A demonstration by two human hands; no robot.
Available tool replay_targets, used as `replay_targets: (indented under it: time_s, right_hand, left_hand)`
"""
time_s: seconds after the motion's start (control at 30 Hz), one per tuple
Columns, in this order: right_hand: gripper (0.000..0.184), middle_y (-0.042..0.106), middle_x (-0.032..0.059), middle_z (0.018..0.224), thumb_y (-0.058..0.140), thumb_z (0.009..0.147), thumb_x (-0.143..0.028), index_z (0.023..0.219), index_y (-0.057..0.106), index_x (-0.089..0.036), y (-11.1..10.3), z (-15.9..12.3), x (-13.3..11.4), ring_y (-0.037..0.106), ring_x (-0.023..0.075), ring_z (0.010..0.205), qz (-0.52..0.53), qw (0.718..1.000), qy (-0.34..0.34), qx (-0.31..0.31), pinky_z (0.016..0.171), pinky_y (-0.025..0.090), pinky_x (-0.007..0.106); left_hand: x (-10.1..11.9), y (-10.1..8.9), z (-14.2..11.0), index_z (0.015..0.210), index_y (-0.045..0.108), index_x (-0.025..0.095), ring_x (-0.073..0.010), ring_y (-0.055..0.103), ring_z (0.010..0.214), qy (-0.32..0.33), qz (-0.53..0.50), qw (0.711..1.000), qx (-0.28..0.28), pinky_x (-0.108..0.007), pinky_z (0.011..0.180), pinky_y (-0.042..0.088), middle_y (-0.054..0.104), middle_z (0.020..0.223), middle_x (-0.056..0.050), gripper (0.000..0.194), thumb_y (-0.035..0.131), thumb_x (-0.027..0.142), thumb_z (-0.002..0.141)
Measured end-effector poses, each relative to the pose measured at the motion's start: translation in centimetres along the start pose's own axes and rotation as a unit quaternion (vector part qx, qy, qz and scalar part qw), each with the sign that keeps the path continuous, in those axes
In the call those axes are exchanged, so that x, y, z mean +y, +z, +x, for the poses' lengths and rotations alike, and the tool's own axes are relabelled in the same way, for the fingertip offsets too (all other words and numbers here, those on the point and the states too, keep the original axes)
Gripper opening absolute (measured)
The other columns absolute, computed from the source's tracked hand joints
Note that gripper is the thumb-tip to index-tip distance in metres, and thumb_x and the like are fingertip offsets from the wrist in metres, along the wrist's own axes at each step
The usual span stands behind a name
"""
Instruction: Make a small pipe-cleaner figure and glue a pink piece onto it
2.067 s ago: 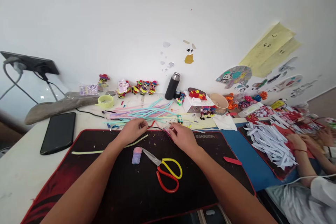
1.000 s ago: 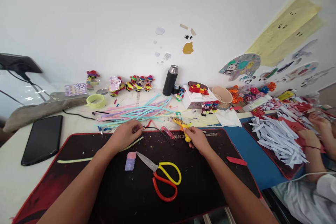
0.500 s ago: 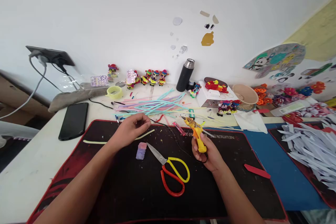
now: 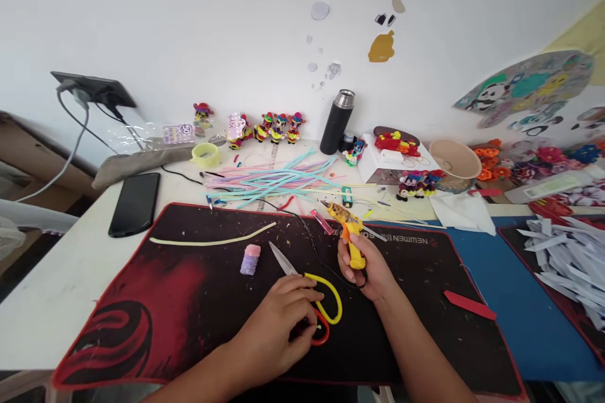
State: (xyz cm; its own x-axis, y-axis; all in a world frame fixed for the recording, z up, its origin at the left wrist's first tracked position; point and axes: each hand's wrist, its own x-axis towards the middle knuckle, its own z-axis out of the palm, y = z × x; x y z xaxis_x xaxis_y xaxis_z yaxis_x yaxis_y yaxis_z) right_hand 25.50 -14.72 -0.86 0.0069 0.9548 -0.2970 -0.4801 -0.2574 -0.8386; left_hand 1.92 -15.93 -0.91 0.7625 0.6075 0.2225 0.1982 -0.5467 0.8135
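Note:
My right hand (image 4: 371, 267) grips a yellow hot glue gun (image 4: 352, 239), its nozzle pointing up and left. A clear glue stick (image 4: 375, 234) sticks out of its back, and a thin black cord (image 4: 312, 242) runs to the left. Over the scissors (image 4: 334, 302) is my left hand (image 4: 283, 321), fingers loosely curled and apart, partly covering the red and yellow handles. I cannot tell whether it touches them. A small pink and purple fuzzy roll (image 4: 250, 259) rests left of the blades. Behind it lies a pale yellow pipe cleaner (image 4: 212, 242).
Pink, purple and turquoise pipe cleaners (image 4: 278, 179) lie behind the black mat (image 4: 227, 315). A lighter (image 4: 321, 222) sits near the nozzle. Several small figures (image 4: 278, 129), a black flask (image 4: 337, 123) and a bowl (image 4: 454, 160) stand along the wall. A phone (image 4: 135, 204) lies left, paper strips (image 4: 564, 255) right.
My right hand set down the lighter, took up the glue gun and raised it. My left hand left the cord and came down over the scissors. The view has shifted.

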Motion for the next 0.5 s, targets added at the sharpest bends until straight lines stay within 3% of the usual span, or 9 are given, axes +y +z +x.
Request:
replay_targets:
  time_s: [0.1, 0.2, 0.37, 0.5]
  right_hand:
    - [0.039, 0.056, -0.0047, 0.060, 0.072, 0.090, -0.053, 0.077, 0.056, -0.019, 0.0, 0.3, -0.6, 0.045, 0.0069, 0.036, -0.008, 1.000, 0.010, 0.003, 0.032, 0.028, 0.017]
    - [0.036, 0.058, -0.0048, 0.060, 0.074, 0.088, -0.051, 0.083, 0.058, -0.019, 0.5, 0.6, -1.8, 0.049, 0.0080, 0.037, -0.025, 1.000, 0.013, -0.001, 0.033, 0.033, 0.017]
    - [0.036, 0.060, -0.0037, 0.058, 0.074, 0.086, -0.051, 0.081, 0.057, -0.020, 2.1, 0.8, -3.8, 0.049, 0.0080, 0.035, -0.072, 0.997, 0.020, -0.027, 0.031, 0.030, 0.017]
    - [0.036, 0.059, -0.0035, 0.054, 0.073, 0.087, -0.050, 0.075, 0.056, -0.020, 3.0, 0.4, -4.5, 0.048, 0.0080, 0.033, -0.092, 0.995, 0.027, -0.041, 0.030, 0.027, 0.017]
  left_hand:
    - [0.1, 1.6, 0.7, 0.089, 0.064, 0.022, -0.0230, 0.061, 0.132, 0.036, -0.008, 0.999, -0.039, -0.049, 0.128, 0.030, 0.076, 0.129, -0.007, 0.009, 0.062, 0.013, 0.090]
    - [0.5, 2.8, 2.2, 0.092, 0.066, 0.022, -0.0217, 0.063, 0.129, 0.056, -0.027, 0.995, -0.077, -0.048, 0.131, 0.025, 0.075, 0.128, -0.007, 0.006, 0.063, 0.016, 0.091]
    - [0.6, 4.7, 6.3, 0.082, 0.067, 0.020, -0.0223, 0.070, 0.115, 0.114, -0.051, 0.980, -0.154, -0.042, 0.124, 0.035, 0.077, 0.119, -0.008, 0.007, 0.070, 0.019, 0.087]
    - [0.1, 6.2, 9.8, 0.086, 0.070, 0.021, -0.0203, 0.073, 0.095, 0.092, -0.045, 0.968, -0.229, -0.031, 0.092, 0.054, 0.079, 0.098, -0.004, 0.003, 0.073, 0.019, 0.084]
